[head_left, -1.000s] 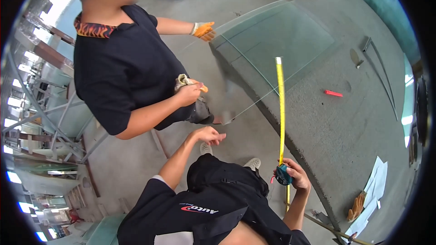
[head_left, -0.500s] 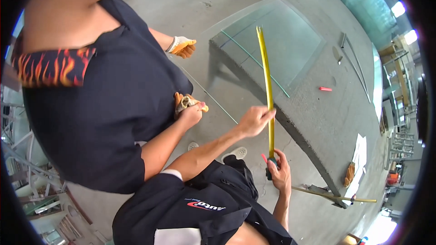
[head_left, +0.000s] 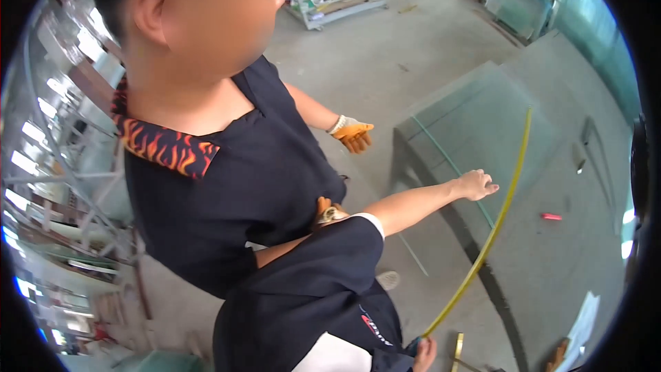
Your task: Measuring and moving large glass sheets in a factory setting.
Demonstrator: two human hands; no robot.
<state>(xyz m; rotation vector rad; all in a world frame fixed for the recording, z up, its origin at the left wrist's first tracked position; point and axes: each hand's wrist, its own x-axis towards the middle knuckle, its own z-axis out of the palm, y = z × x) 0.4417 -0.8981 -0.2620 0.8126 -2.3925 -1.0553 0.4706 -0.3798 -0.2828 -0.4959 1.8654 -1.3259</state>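
My right hand (head_left: 427,355), at the lower edge and partly cut off, grips the dark case of a tape measure (head_left: 413,346). Its yellow blade (head_left: 490,242) extends in a long curve up and away over a clear glass sheet (head_left: 475,114) on a grey table. Stretched out to the left of the blade is my left hand (head_left: 476,184), above the near edge of the glass. Its fingers are loosely bent and apart, and it appears to hold nothing. A green strip (head_left: 444,155) runs along the glass below it.
Close on my left stands a person in a dark shirt (head_left: 234,186), one hand in an orange-palmed glove (head_left: 354,135). On the grey table (head_left: 527,272) lie a red marker (head_left: 551,217), dark metal strips (head_left: 600,158), white paper (head_left: 584,327) and a brown glove (head_left: 556,357). A wheeled rack (head_left: 337,0) stands behind.
My left hand has let go of the tape blade and reached forward over the glass. The blade now bows and leans out over the sheet. The view has tilted up and left.
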